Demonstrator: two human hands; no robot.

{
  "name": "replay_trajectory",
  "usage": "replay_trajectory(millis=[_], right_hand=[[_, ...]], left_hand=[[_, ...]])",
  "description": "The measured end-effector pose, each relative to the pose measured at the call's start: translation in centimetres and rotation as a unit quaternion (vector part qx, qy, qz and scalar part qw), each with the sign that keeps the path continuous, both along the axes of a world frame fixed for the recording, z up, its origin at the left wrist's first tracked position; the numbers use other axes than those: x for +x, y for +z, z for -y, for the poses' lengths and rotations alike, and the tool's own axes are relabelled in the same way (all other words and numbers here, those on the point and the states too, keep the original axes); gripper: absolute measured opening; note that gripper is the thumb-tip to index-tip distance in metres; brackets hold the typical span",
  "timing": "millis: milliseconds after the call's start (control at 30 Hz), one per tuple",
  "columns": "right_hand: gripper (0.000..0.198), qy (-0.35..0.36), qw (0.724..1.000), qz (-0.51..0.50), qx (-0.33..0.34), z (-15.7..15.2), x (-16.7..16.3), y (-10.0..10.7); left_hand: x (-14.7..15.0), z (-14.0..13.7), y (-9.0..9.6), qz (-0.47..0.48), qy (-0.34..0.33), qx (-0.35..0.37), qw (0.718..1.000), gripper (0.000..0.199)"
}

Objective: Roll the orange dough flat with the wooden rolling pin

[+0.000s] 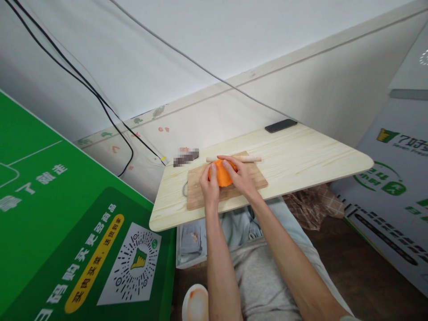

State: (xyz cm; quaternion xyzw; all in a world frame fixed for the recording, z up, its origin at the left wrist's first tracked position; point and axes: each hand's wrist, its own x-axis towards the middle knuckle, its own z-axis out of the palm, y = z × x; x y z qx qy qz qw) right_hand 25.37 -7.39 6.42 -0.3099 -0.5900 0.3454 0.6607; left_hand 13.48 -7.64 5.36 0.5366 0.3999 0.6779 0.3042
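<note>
Both of my hands are around a bright orange piece of what looks like dough [224, 174], over the wooden cutting board [197, 196]. My left hand [210, 186] grips its left side, thumb on top. On the other side, my right hand [241, 176] holds it with the thumb on top and fingers along the far edge. The underside of the dough is hidden. Just behind the hands lies a pale wooden rolling pin [252, 158], resting partly over the board's far edge.
The light wooden table [310, 156] stands against a white wall. A black phone [281, 125] lies at its back edge, and a blurred dark item [186, 158] sits back left. A green panel [30, 178] rises at the left. Below are a white drawer [191, 261] and a stained white container [196, 305].
</note>
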Motion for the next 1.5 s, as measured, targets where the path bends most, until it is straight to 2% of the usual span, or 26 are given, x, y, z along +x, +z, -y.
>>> replay_trajectory(millis=[167,333,533,1067,1267,1400,1500], right_hand=[[0.035,-0.013,1.000,-0.002,-0.012,0.2,0.1,0.1],[0.037,-0.011,0.999,-0.015,-0.028,-0.3,0.0,-0.4],[0.042,0.010,0.999,-0.012,-0.040,-0.1,0.2,-0.3],[0.039,-0.001,1.000,0.002,-0.020,-0.4,0.2,-0.7],[0.042,-0.056,0.997,-0.030,-0.040,-0.9,0.0,-1.0],[0.035,-0.061,0.997,-0.034,-0.041,-1.0,0.1,-1.1],[0.036,-0.059,0.997,-0.029,-0.037,-1.0,0.1,-1.1]], left_hand=[[-0.4,0.1,-0.1,0.011,-0.015,-0.006,1.000,0.036],[-0.5,0.2,-0.1,0.031,-0.043,-0.011,0.999,0.031],[-0.3,0.1,-0.1,-0.029,-0.044,-0.018,0.998,0.045],[-0.2,0.4,0.0,-0.040,-0.060,-0.047,0.996,0.057],[-0.2,0.2,0.1,-0.058,-0.047,0.011,0.997,0.052],[-0.3,0.4,0.2,-0.082,-0.083,0.006,0.993,0.047],[-0.2,0.4,0.1,-0.087,-0.081,0.000,0.993,0.045]])
